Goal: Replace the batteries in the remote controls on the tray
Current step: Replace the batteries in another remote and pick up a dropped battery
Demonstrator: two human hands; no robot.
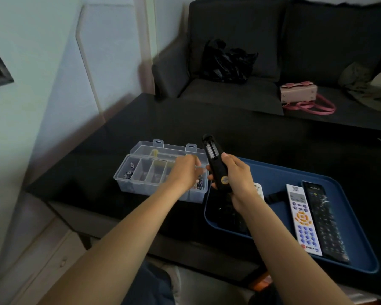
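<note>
Dark glossy table (185, 119) in front of dark grey sofa (240, 93). Pale wall (42, 73) at left. Black bag (227, 60), pink handbag (299, 93) on sofa seat. Dim light.

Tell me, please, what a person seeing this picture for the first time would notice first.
First, the right hand at the centre, holding a black remote control upright with its battery compartment open. Just left of it, the left hand reaches into a clear plastic organizer box with batteries in its compartments. On the right, a blue tray carries a white remote and a black remote lying side by side.
</note>
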